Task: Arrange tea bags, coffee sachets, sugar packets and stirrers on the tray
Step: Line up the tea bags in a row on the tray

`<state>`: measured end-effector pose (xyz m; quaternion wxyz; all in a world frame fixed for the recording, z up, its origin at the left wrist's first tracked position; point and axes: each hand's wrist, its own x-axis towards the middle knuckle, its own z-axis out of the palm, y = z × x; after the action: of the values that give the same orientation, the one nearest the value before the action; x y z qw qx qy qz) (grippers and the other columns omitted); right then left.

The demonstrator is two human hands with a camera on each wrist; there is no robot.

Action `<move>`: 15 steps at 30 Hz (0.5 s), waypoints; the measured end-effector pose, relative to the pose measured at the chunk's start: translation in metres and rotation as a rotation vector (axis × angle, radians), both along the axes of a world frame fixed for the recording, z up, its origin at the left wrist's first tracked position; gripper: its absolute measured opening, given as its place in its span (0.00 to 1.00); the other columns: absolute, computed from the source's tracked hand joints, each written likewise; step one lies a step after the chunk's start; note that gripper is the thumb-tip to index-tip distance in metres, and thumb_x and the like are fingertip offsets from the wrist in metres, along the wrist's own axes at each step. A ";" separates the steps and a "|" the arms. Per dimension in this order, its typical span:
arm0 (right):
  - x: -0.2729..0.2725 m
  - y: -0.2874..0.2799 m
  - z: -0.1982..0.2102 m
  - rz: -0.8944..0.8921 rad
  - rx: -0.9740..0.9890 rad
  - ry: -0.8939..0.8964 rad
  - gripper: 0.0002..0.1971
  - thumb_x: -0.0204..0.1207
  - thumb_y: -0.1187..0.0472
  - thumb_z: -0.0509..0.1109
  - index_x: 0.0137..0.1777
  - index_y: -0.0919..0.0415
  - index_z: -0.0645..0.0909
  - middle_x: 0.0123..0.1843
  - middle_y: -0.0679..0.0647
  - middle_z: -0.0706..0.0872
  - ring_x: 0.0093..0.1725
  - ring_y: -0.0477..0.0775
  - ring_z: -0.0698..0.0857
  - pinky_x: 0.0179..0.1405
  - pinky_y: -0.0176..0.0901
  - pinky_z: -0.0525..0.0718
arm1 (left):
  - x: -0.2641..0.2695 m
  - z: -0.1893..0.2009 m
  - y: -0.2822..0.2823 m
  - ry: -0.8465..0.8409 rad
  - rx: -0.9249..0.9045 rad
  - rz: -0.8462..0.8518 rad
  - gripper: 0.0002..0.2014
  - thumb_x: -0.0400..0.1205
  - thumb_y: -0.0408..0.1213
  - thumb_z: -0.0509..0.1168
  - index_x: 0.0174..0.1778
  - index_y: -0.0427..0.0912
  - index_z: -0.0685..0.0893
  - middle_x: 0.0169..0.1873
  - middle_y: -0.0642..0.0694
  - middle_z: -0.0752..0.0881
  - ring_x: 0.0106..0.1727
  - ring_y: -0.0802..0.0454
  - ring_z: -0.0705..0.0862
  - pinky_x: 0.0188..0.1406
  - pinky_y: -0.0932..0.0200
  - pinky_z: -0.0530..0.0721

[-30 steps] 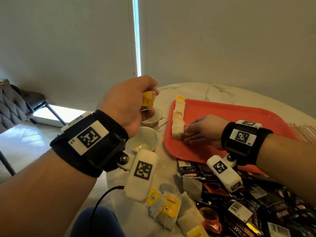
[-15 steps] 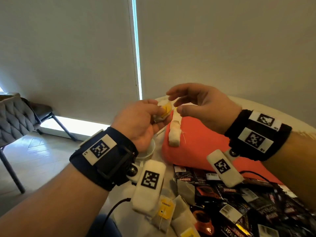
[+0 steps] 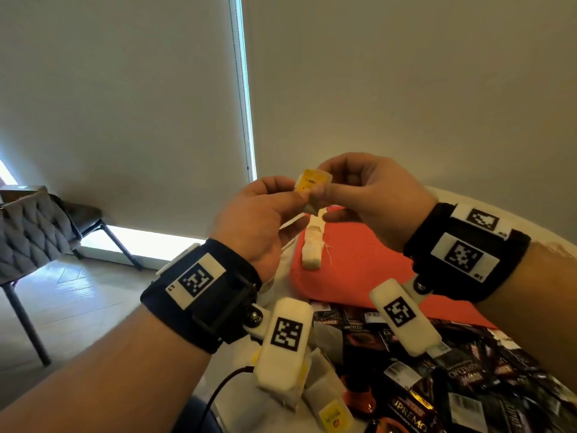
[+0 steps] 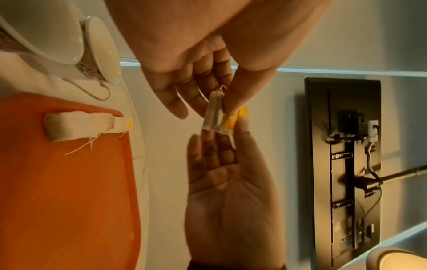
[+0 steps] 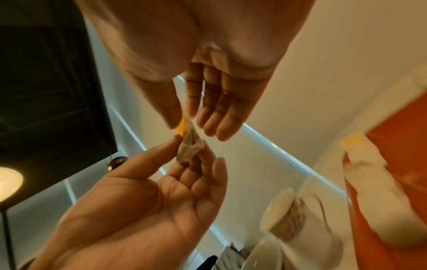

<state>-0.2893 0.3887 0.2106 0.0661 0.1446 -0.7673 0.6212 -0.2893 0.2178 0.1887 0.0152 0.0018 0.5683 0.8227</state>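
Both hands pinch one tea bag [image 3: 312, 190] mid-air above tray's [image 3: 359, 260] left edge: left hand [image 3: 259, 220], right hand [image 3: 371, 195]. Tea-bag step underway; row [image 3: 313, 245] already laid there. Next: likely lay bag beside row, tag aligned.

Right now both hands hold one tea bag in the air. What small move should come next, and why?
Probably lower the tea bag to the tray and lay it against the row of tea bags there. Both the left hand and the right hand pinch it above the tray's edge, and that row is all the tray shows.
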 end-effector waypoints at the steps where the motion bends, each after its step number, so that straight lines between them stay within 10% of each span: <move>1: 0.000 -0.001 -0.003 0.012 -0.019 -0.052 0.10 0.74 0.65 0.81 0.53 0.61 0.87 0.51 0.64 0.93 0.51 0.62 0.93 0.48 0.55 0.91 | 0.000 -0.001 -0.001 -0.001 0.001 0.008 0.10 0.81 0.26 0.75 0.53 0.44 0.86 0.54 0.36 0.93 0.44 0.49 0.94 0.36 0.58 0.90; 9: -0.023 0.002 -0.042 -0.107 0.006 -0.392 0.10 0.73 0.75 0.79 0.45 0.64 0.82 0.37 0.64 0.89 0.35 0.58 0.90 0.37 0.50 0.91 | -0.003 -0.009 -0.029 0.031 -0.023 0.024 0.08 0.84 0.26 0.70 0.45 0.44 0.84 0.33 0.48 0.89 0.38 0.52 0.89 0.39 0.57 0.90; 15: -0.043 0.011 -0.080 -0.184 0.204 -0.589 0.16 0.70 0.74 0.82 0.37 0.61 0.77 0.43 0.72 0.88 0.45 0.67 0.93 0.46 0.60 0.93 | -0.006 -0.025 -0.070 0.064 -0.054 0.083 0.12 0.85 0.29 0.68 0.39 0.48 0.85 0.33 0.50 0.85 0.33 0.55 0.83 0.36 0.57 0.85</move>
<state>-0.3326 0.3994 0.1302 -0.1177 -0.1057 -0.8216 0.5477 -0.2954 0.1479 0.1640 -0.0369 0.0040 0.5902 0.8064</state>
